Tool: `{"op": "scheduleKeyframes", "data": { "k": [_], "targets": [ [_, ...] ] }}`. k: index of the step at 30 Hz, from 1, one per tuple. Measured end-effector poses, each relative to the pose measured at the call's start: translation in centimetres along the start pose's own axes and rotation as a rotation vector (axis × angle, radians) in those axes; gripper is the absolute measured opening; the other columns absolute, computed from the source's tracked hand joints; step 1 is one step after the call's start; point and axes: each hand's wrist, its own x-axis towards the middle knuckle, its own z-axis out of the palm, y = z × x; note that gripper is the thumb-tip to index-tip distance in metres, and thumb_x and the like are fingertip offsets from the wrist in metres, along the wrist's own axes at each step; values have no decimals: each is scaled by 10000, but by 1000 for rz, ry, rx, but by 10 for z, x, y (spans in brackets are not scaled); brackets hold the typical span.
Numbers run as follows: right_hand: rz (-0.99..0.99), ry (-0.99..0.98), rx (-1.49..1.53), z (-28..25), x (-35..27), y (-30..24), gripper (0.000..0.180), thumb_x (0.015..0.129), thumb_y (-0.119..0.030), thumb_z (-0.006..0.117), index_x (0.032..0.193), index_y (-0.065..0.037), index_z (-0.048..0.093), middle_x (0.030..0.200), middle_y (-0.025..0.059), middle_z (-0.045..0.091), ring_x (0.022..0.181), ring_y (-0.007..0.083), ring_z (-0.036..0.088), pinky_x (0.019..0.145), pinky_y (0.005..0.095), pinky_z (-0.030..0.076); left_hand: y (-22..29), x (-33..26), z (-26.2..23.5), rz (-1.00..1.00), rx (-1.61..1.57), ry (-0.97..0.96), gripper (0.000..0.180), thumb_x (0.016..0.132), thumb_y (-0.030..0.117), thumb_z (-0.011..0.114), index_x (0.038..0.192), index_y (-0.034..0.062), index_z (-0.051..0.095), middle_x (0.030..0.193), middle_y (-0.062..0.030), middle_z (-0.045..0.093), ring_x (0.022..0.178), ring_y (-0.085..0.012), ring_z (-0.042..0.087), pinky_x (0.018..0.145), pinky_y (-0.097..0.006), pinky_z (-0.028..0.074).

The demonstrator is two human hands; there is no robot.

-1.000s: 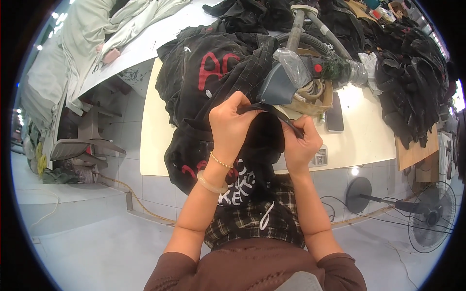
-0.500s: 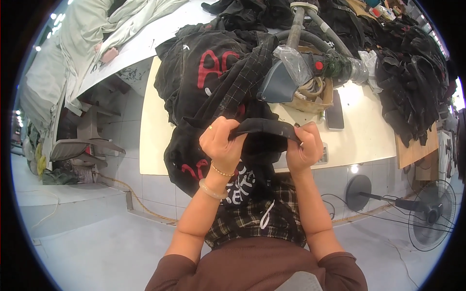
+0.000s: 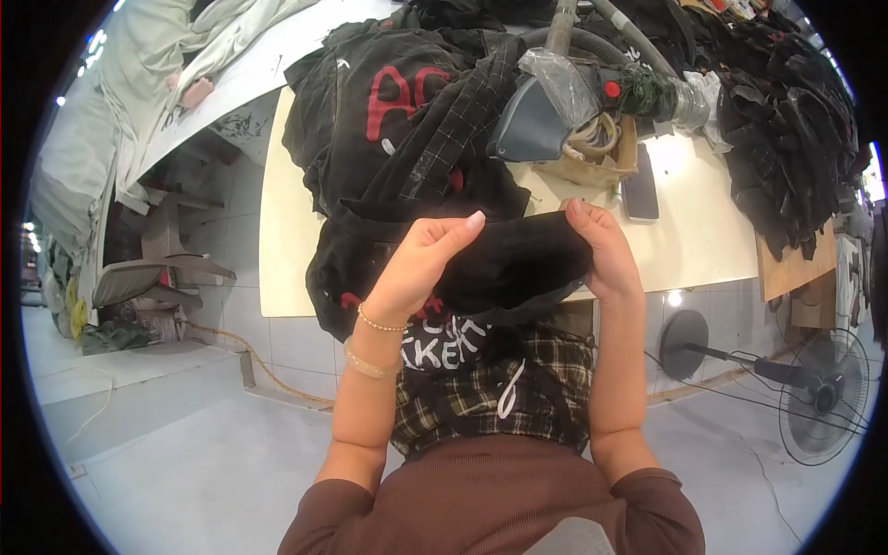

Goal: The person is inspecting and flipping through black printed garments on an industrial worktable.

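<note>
Room rightward, phone beyond right grip

Here's a brown, finely ribbed top, short sleeves, and a pale bangle, gold beaded bracelet just beside it!

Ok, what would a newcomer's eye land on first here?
Probably the black cloth held between the left hand and right hand, near the picture's middle. Next, perhaps, the big red lettering on the dark garment beyond it, and the round fan at the far right.
</note>
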Motion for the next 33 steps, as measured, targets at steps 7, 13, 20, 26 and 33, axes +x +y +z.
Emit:
{"op": "scheduleKeyframes", "data": {
  "k": [7, 13, 20, 26, 33],
  "targets": [
    [-629, 425, -952, -48, 8, -7, 107, 871, -89, 644, 939, -19, 689, 840, 32, 633, 792, 121, 549, 710, 255, 426, -54, -62, 79, 359, 685, -969, 626, 929, 362, 582, 1391, -18, 398, 1466, -212, 341, 1380, -332, 302, 1103, -441, 309],
    [-322, 723, -1004, -115, -19, 28, 241, 891, -209, 653, 1031, -12, 662, 894, 65, 631, 824, 156, 568, 757, 289, 454, -57, -33, 32, 370, 1059, 3, 324, 820, 180, 709, 1095, 30, 625, 977, -114, 634, 880, -287, 616, 778, -371, 488],
    [-456, 1020, -1382, -119, -5, 57, 376, 877, -344, 668, 948, 24, 639, 780, 133, 634, 719, 295, 584, 704, 368, 467, -46, 31, -18, 358, 1700, 519, 383, 711, 165, 772, 1047, 57, 624, 1016, -89, 595, 973, -306, 559, 800, -408, 458],
    [-509, 649, -365, -81, -22, 20, 64, 826, -2, 658, 889, -9, 650, 801, 6, 580, 756, 125, 568, 718, 253, 455, -20, 13, -33, 398, 1131, 332, 434, 681, 115, 807, 1048, 31, 590, 885, -59, 596, 825, -196, 571, 745, -304, 461],
    [-195, 516, -1013, -161, -115, 21, 169, 765, 100, 595, 890, -1, 647, 1008, 44, 606, 849, 158, 552, 820, 271, 434, -52, -83, -64, -67, 563, 314, 351, 699, 51, 809, 931, 19, 548, 713, 53, 494, 620, -19, 427, 552, -171, 355]
  ]
}}
